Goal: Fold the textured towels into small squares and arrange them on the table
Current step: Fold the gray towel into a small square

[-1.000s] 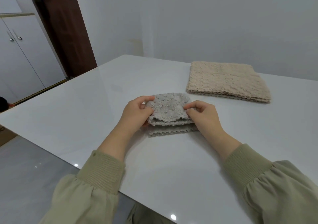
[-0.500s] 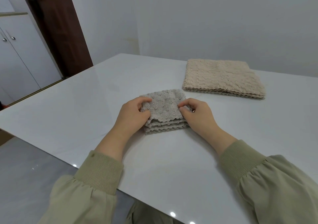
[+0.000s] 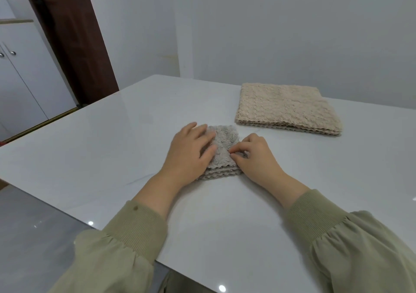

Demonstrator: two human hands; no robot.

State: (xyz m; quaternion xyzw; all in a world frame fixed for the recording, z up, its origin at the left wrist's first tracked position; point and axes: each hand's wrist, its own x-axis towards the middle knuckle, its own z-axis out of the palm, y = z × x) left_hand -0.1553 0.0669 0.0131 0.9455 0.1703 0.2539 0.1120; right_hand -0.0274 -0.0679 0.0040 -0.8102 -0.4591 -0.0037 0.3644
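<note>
Grey towel [image 3: 224,152] sits mid-frame on the white table [image 3: 112,148], folded to a small layered square. Left hand [image 3: 191,152] lies flat, fingers spread, pressing its left half; right hand [image 3: 254,155] pinches the right edge. Looks like the final smoothing step. Next, probably release and reach for the beige towel stack [image 3: 286,109], upper right, larger and awaiting smaller folds.
</note>
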